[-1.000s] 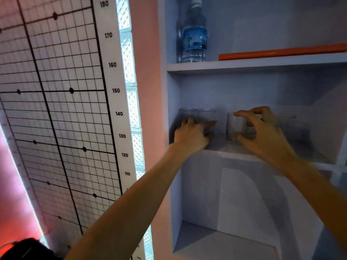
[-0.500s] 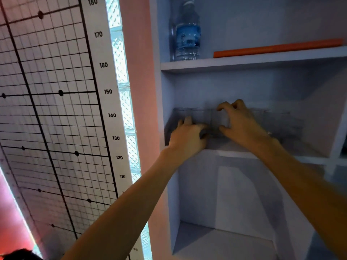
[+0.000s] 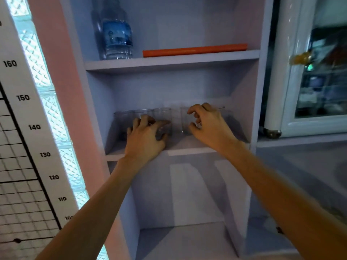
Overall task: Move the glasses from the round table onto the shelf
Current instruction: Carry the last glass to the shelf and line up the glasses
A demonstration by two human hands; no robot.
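The left hand [image 3: 145, 136] covers the lower parts of two glasses [image 3: 162, 117]. The right hand [image 3: 208, 126] hides most of another glass [image 3: 185, 119]; contact cannot be confirmed. The bottle [image 3: 117, 37] top is cut by the upper edge. Glasses further right are too blurred to count.

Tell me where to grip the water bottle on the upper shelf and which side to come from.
Grip the water bottle around its labelled middle, coming from the open front and slightly right. It stands upright close to the shelf unit's left wall, so the left is blocked, and the orange bar lies flat to its right, low enough to clear. Its cap is out of frame.
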